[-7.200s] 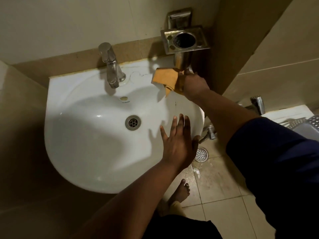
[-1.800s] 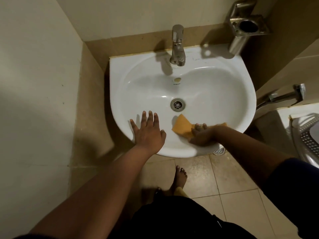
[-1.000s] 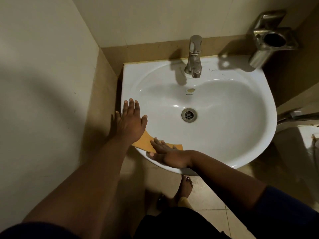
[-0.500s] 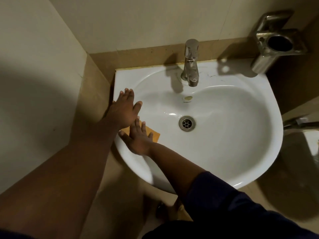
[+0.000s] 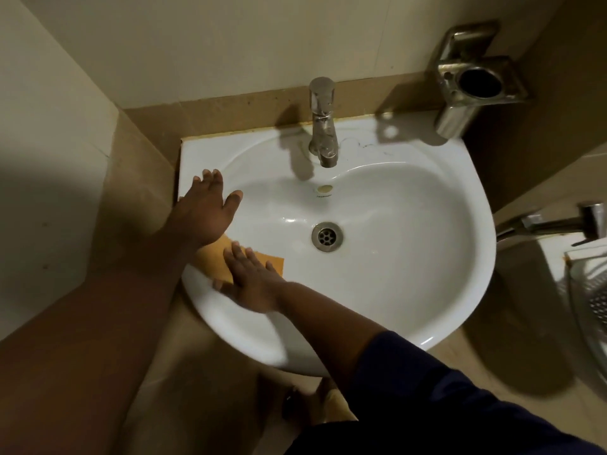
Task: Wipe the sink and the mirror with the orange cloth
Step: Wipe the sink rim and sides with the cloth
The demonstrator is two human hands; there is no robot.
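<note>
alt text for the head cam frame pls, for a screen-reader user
Seen from above, a person's right hand presses an orange cloth flat against the left inner side of a white sink, while the left hand rests open on the sink's left rim. A chrome faucet stands at the back, above the drain.

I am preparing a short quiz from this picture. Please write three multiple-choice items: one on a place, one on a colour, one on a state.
1. Where does the cloth lie?
A. on the sink's front-left rim
B. over the drain
C. on the tap

2. What colour is the cloth?
A. blue
B. orange
C. white

3. How is the right hand?
A. clenched in a fist
B. flat on the cloth, fingers spread
C. gripping the tap

Key: 1 A, it lies left of the drain at the rim; 2 B, plainly orange; 3 B, the palm presses down, open.
</note>
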